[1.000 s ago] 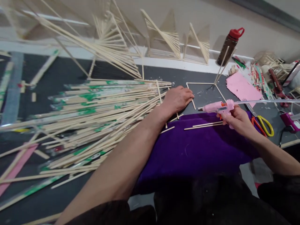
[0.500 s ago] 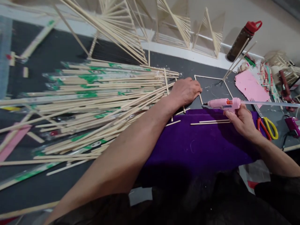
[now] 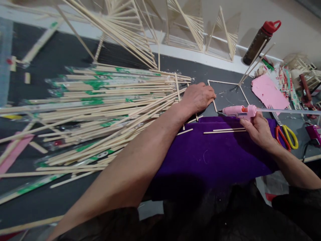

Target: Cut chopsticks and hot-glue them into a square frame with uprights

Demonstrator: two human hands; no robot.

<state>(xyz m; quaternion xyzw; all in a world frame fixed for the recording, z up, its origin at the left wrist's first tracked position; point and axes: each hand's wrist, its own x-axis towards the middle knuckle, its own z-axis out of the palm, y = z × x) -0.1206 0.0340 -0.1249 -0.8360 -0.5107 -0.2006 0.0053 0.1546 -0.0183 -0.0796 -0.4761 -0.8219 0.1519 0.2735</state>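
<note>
Stick frame [image 3: 223, 82] lies on the dark tabletop ahead of you, between your two hands. Done, as far as shows: back, left and right sides laid out, meeting at the far corners; two sticks [image 3: 250, 65] rise at a slant by the far right corner. Not done: near side looks open, though the glue gun [image 3: 235, 110] covers part of it. Call it partway. Your right hand [image 3: 258, 129] grips the gun, nozzle at or just beside the left side's near end. Your left hand [image 3: 199, 95] is down by that same side, fingers curled; can't tell if they pinch the stick. Two loose sticks [image 3: 220, 132] on the purple cloth [image 3: 200, 150] sit unattached. Stick pile [image 3: 125, 110] at left, plenty unused. Stick structures [image 3: 228, 43] along the wall look fully strung, well ahead of this one.
</note>
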